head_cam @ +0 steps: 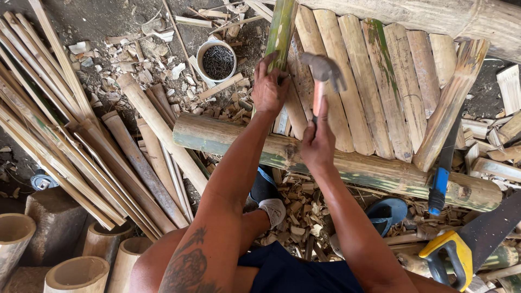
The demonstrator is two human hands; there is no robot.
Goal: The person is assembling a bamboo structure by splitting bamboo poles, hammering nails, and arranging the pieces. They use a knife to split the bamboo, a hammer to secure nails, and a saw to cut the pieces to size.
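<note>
Bamboo slat pinned by left hand; right hand raises hammer.

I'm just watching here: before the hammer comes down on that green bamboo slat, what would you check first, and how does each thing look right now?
1. Hammer gripped firmly: ok, the right hand is wrapped around its handle.
2. Green slat held steady: ok, the left hand presses on it.
3. Slat resting on the bamboo crossbeam: ok, its lower end lies across it beside the other slats.
4. Nail set in place: cannot tell, the left hand's fingers cover the spot.
5. Fingers away from the strike point: not ok, the hammer head is close beside them.
6. Spare nails at hand: ok, a white tub of them stands close by.
</note>
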